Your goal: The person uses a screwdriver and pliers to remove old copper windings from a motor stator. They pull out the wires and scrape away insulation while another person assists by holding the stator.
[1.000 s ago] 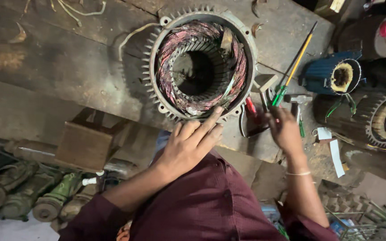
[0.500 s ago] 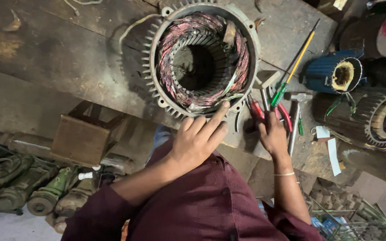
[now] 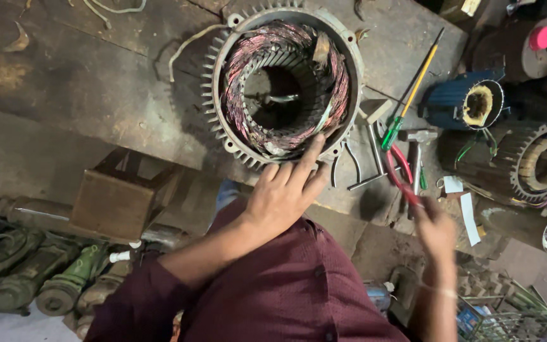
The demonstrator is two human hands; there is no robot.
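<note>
A large motor stator (image 3: 218, 95) with a finned metal housing and pink-copper windings (image 3: 243, 63) lies open side up on a worn workbench (image 3: 83, 82). My left hand (image 3: 283, 196) rests flat at its near rim, index finger touching the windings' edge. My right hand (image 3: 437, 231), blurred by motion, sits to the right near the bench's edge and grips the ends of red-handled pliers (image 3: 399, 166). The rest of the pliers points away toward a cluster of tools.
A yellow-and-green screwdriver (image 3: 413, 88), a small hammer (image 3: 416, 136) and metal tools (image 3: 375, 152) lie right of the stator. A blue motor (image 3: 451, 104) and another wound stator (image 3: 527, 164) stand further right. A wooden box (image 3: 118, 199) and old green motors (image 3: 58, 278) sit lower left.
My right hand has drawn back from the tool cluster toward my body, bringing the red-handled pliers with it. My left hand has stayed on the stator's near rim.
</note>
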